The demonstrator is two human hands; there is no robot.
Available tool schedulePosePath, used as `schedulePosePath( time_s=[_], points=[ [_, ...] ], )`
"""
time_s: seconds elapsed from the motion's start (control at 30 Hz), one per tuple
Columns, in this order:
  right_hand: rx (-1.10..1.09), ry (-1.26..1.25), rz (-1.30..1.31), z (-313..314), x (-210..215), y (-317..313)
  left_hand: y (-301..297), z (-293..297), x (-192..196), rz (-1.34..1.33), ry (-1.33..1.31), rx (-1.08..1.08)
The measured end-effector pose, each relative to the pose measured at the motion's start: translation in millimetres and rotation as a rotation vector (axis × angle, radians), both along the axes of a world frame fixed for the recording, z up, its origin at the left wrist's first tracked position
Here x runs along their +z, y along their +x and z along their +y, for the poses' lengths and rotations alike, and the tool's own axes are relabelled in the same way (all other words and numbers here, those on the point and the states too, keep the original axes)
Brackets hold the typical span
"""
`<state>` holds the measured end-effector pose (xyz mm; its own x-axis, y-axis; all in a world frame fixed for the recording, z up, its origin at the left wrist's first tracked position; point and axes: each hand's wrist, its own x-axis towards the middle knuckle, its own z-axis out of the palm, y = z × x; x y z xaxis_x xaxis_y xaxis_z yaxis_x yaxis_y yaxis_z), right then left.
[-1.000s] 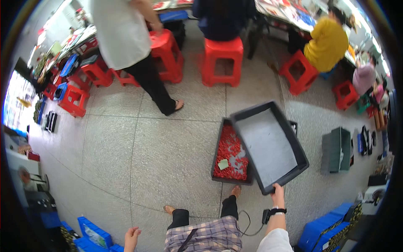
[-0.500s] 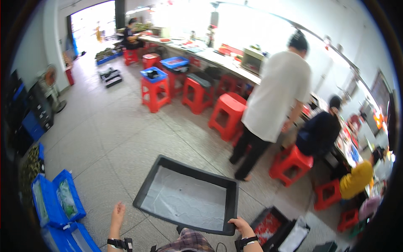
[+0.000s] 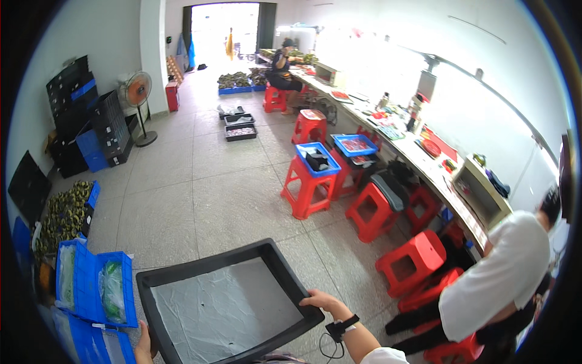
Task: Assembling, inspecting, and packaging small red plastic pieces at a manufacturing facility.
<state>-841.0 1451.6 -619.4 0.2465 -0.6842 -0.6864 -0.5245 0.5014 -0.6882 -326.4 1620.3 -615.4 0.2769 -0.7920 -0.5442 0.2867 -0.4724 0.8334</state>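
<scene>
I carry a large black tray [image 3: 200, 267] lined with clear plastic film, held level in front of me. My right hand [image 3: 324, 301] grips its right rim; a black band with a dangling cable sits on that wrist. My left hand [image 3: 144, 344] holds the tray's lower left corner, mostly hidden behind it. The tray looks empty apart from the liner.
Red stools [image 3: 307, 185] stand in a row to the right, two topped with blue trays [image 3: 354, 145]. A person in a white shirt [image 3: 503, 285] bends at the long workbench [image 3: 424, 151]. Blue crates [image 3: 91, 285] lie at left, black crates [image 3: 91, 121] and a fan [image 3: 138, 91] behind.
The view has swung from the floor near a red tray up and across the room. The black tray has come up with both hands now on it, held in front of me.
</scene>
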Motion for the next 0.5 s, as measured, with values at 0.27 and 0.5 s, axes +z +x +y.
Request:
schedulePosePath(
  time_s=[0.27, 0.5],
  points=[
    [0.127, -0.314, -0.003, -354.9, -4.2, 91.4, 41.1, -299.0, 6.7, -0.047, 0.174, 0.086],
    [-0.071, -0.442, 0.033, -597.8, -1.3, 69.8, 70.8, -617.5, 32.5, -0.064, 0.212, -0.216]
  ],
)
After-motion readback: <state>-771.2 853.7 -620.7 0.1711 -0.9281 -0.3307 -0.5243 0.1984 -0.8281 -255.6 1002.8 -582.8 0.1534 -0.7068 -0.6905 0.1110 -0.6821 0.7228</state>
